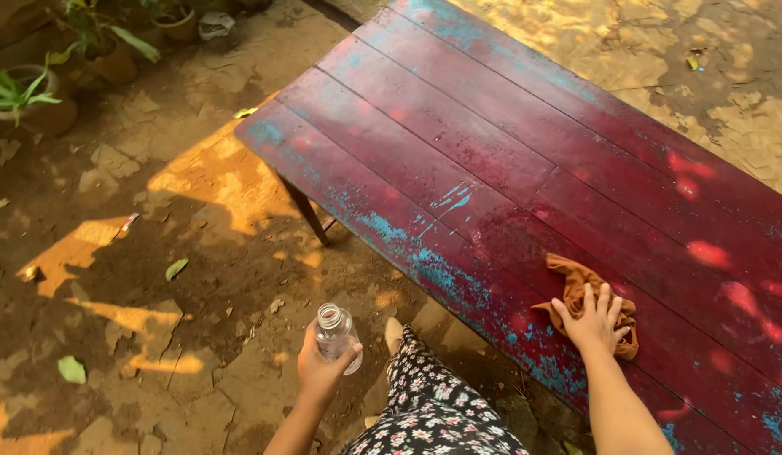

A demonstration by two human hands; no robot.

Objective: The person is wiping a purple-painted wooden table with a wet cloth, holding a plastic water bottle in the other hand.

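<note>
The counter (492, 143) is a long run of red-painted planks with blue showing through where the paint has worn, running from the far upper middle down to the lower right. Its near long edge cuts diagonally from the left corner toward the bottom right, and the short left end hangs over cracked, dry ground (155, 253). One dark leg (306, 211) shows under the left corner. Most of the planks lie bare, with open room toward the far edge and the left end.

The right hand (595, 318) lies flat, fingers spread wide, pressing on a crumpled brown cloth (580, 282) close to the near edge. The cloth sticks out beyond the fingertips toward the counter's middle.

The left hand (322, 369) is off the counter, out past the near edge above the ground, closed around a small clear bottle (336, 335) held upright with its mouth uncapped. Potted plants (37, 93) stand well apart at the upper left.
</note>
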